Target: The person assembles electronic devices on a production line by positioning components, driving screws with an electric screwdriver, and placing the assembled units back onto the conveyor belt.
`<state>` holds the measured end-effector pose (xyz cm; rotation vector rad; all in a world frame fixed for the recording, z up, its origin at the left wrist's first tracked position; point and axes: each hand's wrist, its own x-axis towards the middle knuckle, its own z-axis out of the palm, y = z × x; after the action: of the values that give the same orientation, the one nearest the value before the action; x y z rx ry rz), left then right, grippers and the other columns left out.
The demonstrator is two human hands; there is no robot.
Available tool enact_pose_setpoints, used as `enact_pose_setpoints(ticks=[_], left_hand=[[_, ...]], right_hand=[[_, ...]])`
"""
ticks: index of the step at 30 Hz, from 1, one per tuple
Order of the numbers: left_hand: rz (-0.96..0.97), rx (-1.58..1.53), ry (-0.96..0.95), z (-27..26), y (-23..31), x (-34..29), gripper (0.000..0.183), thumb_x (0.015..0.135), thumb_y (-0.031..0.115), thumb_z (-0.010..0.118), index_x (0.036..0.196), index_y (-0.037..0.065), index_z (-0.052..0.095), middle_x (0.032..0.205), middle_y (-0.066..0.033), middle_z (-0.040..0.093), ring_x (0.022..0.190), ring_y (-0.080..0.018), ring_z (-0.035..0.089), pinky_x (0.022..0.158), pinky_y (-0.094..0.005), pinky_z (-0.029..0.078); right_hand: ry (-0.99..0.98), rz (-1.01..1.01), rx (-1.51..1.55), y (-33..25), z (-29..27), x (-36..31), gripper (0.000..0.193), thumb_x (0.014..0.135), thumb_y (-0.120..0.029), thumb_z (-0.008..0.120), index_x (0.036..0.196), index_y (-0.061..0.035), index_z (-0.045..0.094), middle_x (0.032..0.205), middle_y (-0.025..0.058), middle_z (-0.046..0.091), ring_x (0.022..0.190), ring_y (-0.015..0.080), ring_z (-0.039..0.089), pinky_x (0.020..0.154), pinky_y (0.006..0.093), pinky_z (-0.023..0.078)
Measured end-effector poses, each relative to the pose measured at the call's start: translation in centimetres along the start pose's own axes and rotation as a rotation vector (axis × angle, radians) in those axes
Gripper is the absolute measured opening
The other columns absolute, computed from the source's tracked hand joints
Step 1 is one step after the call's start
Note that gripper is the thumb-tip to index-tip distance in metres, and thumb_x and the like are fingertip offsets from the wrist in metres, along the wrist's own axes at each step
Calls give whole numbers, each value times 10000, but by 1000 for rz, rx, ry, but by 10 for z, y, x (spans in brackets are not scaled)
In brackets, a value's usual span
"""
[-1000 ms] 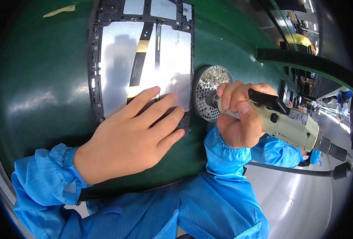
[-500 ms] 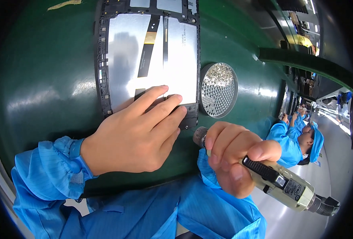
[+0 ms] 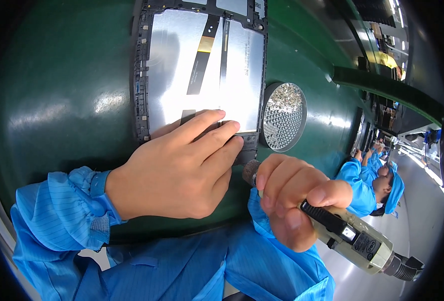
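A tablet-like device frame (image 3: pixel 154 55) with a silver metal plate and dark flat ribbon cables lies at the top centre. My left hand (image 3: pixel 174 168) rests across its near end, fingers stretched out and slightly apart, hiding part of that end. In my right hand (image 3: pixel 299 200) is a beige electric screwdriver (image 3: pixel 352 238) with a black lever, my fingers wrapped round its body. Its knurled metal nose (image 3: pixel 251 172) points toward the frame's near right corner, and its cord end points down right. The bit's tip cannot be made out.
A round metal dish (image 3: pixel 284 118) of small screws, its floor pitted with rows of holes, stands right of the frame on the green work surface (image 3: pixel 56 75). A dark green bar (image 3: pixel 390 86) crosses at upper right. Co-workers in blue (image 3: pixel 370 188) sit farther right.
The device frame and screw dish sit a little farther right in the picture, as the view has shifted. Both hands keep their grip and pose. A pale strip at top left has left the view.
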<state>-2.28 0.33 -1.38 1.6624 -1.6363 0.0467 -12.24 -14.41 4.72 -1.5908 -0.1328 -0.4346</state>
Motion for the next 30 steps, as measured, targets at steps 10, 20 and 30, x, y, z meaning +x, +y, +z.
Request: enact_pose_setpoints(ticks=[10,20,30], left_hand=[[-56,-7,53,23,-9,16,85,694,50,682,734,-26,674,957,-168,651,1011,-326,621,936,-476,483],[-41,-55,18,3,-5,7,118,714,67,679,788,-24,676,994,-167,632,1043,-317,597,947,-473,465],[-2,50,-27,-2,2,2,123,713,98,653,757,-14,631,954,-149,607,1034,-318,583,952,-487,456]], right_hand=[[-63,-24,-41,15,-23,2,308,808,-36,571,1085,-70,439,647,45,496,535,176,506,553,364,446],[64,-73,147,5,-18,-6,367,735,54,600,1072,-19,473,651,109,538,563,218,545,576,413,482],[291,-181,-105,-7,-89,-6,358,772,-56,580,1116,-35,482,626,93,480,551,207,490,620,407,443]])
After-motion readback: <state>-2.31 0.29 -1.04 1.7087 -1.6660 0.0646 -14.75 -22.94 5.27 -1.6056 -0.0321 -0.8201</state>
